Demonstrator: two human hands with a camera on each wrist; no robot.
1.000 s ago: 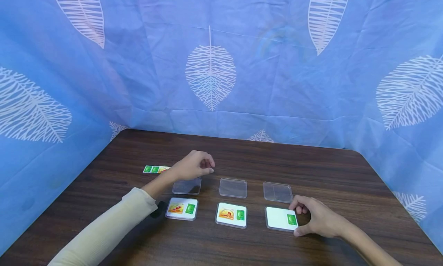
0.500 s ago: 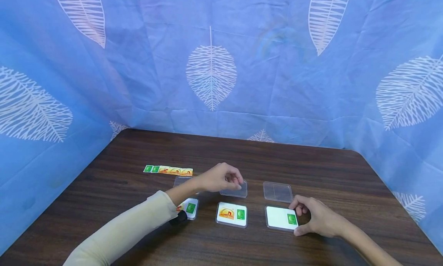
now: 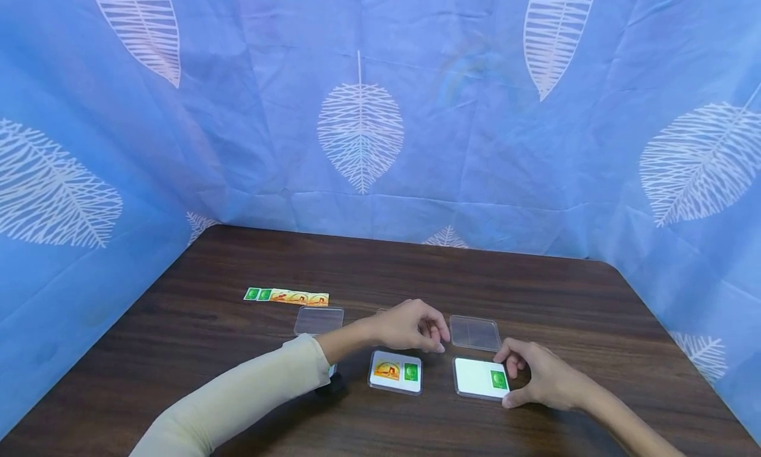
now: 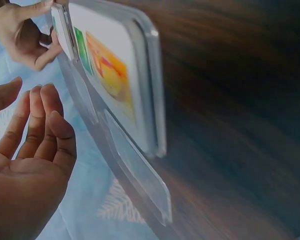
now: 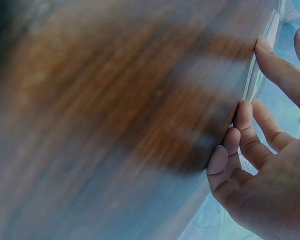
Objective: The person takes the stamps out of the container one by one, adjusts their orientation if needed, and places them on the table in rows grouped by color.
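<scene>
- Two hands face each other over the dark wood surface (image 3: pixel 553 292), and I see both from the head view.
- My left hand (image 3: pixel 410 325) hangs above the surface with its palm turned down, its fingers bent and its thumb just beside them. The gap looks narrow; I cannot tell whether anything small sits between the tips.
- The left arm slants in from the near side, in a cream sleeve (image 3: pixel 238 397), the elbow well out from the wrist.
- My right hand (image 3: pixel 543 376) lies low, thumb and fingers spread round the right end of a clear case (image 3: pixel 474 378), gripping it at its two corners.
- That case lies flat, left of the right hand; the white card in it bears one green stamp (image 3: pixel 498 380).
- Nearer to me than the left hand is a second case (image 3: pixel 395 389), with an orange and a green stamp.
- Between the hands, on the far side, lies a clear lid (image 3: pixel 474 333).
- Beyond the left hand, to its left, is a row of stamps (image 3: pixel 288 297).
</scene>
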